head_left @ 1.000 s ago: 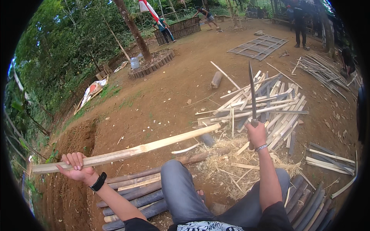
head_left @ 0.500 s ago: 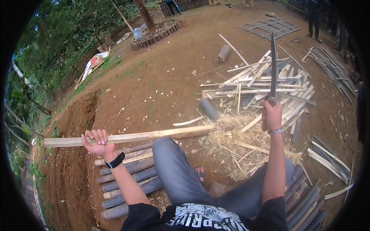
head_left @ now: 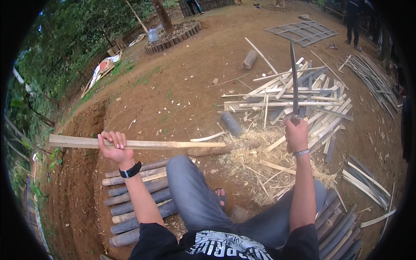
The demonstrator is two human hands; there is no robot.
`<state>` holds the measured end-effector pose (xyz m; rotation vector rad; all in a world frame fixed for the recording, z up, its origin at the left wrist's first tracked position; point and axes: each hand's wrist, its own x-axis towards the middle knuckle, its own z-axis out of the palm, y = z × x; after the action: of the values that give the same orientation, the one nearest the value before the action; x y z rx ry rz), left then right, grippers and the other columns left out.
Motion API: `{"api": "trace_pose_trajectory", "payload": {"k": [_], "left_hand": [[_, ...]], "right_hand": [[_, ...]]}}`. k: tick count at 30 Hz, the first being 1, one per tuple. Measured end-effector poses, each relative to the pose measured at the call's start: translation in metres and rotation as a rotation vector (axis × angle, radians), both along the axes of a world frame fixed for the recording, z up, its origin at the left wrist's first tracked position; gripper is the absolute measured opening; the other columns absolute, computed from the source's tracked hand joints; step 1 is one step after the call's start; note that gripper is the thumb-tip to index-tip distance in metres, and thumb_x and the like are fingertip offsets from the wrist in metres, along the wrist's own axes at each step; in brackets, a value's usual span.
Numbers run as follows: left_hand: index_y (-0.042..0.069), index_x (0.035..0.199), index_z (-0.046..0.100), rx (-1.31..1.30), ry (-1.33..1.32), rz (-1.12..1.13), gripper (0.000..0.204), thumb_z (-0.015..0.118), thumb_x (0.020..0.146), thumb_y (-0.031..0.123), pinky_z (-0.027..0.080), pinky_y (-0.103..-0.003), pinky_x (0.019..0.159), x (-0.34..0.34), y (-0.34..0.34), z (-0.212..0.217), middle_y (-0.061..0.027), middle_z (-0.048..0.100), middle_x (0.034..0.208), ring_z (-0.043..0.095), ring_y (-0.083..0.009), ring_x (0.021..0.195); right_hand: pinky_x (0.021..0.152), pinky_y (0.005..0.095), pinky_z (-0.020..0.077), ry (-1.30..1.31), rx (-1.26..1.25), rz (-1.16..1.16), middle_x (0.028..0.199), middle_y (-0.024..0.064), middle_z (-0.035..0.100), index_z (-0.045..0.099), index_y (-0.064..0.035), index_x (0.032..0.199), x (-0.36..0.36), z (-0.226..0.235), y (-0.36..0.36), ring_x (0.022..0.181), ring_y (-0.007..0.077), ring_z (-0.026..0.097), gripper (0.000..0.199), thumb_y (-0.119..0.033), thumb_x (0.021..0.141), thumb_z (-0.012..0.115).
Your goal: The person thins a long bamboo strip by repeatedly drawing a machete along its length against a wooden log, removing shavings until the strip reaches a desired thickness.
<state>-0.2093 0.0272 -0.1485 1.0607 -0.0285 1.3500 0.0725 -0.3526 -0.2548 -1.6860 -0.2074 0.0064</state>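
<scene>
Count first: one split bamboo strip [head_left: 173, 144], in your left hand [head_left: 116, 149]; one long-bladed knife [head_left: 295, 78], in your right hand [head_left: 297, 135]; two short round sections, a pale brown log [head_left: 250, 60] and a dark bamboo piece [head_left: 231, 123]; one lattice frame [head_left: 301, 33] flat on the ground [head_left: 173, 86]; three groups of strips, namely a large pile [head_left: 303, 97] just beyond your right hand, a far pile [head_left: 375, 78] and a small bundle [head_left: 366, 182] at right, all too overlapped to count singly; one heap of shavings [head_left: 255, 169] ahead of your knees.

Pose: your left forearm reaches up and outward, dark wristband [head_left: 130, 170] on it; palm turned up, fingers curled over the strip, with little gap left; the strip lies nearly level, its far end over a brown pole [head_left: 210, 150], contact between them unclear; your right forearm stands almost straight ahead, bracelet [head_left: 301, 152] at the wrist; fingers closed firmly round the knife's handle, blade pointing away from you and nearly upright in view, well apart from the strip.
</scene>
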Motion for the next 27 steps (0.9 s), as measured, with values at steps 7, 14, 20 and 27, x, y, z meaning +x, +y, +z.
{"api": "trace_pose_trajectory", "payload": {"k": [7, 14, 20, 27], "left_hand": [[0.011, 0.082, 0.046, 0.028, 0.073, 0.101, 0.022, 0.046, 0.096, 0.028, 0.03, -0.02, 0.043, 0.028, 0.019, -0.01, 0.0022, 0.035, 0.055, 0.035, -0.0064, 0.046], [0.012, 0.093, 0.046, -0.173, 0.19, 0.161, 0.013, 0.057, 0.09, 0.018, 0.041, -0.022, 0.057, 0.096, 0.024, -0.092, 0.0008, 0.05, 0.075, 0.048, -0.0069, 0.065], [0.011, 0.087, 0.045, -0.207, 0.324, 0.16, 0.016, 0.06, 0.088, 0.016, 0.039, -0.022, 0.049, 0.151, 0.027, -0.116, 0.0017, 0.045, 0.063, 0.045, -0.007, 0.054], [0.013, 0.067, 0.044, -0.144, 0.414, 0.34, 0.028, 0.062, 0.087, 0.02, 0.029, -0.024, 0.041, 0.217, 0.035, -0.104, 0.0052, 0.038, 0.053, 0.035, -0.0063, 0.044]], "right_hand": [[0.039, 0.0303, 0.0291, -0.064, -0.034, 0.035, 0.043, 0.0015, 0.044, 0.051, 0.0003, 0.054, 0.008, -0.015, 0.01, 0.037, 0.0102, 0.039, 0.031, -0.016, 0.077, 0.064], [0.041, 0.0292, 0.029, -0.056, -0.045, 0.038, 0.046, 0.0013, 0.045, 0.052, 0.0009, 0.056, 0.007, -0.013, 0.026, 0.041, 0.0089, 0.038, 0.028, -0.015, 0.076, 0.063], [0.039, 0.0284, 0.0308, -0.056, -0.014, 0.047, 0.047, 0.0001, 0.047, 0.054, 0.0003, 0.058, 0.01, -0.01, 0.023, 0.039, 0.0085, 0.04, 0.026, -0.015, 0.078, 0.063], [0.037, 0.0261, 0.0313, 0.005, 0.056, 0.066, 0.046, -0.0005, 0.046, 0.053, -0.0016, 0.059, 0.011, -0.007, 0.014, 0.037, 0.0083, 0.042, 0.027, -0.014, 0.08, 0.063]]}}
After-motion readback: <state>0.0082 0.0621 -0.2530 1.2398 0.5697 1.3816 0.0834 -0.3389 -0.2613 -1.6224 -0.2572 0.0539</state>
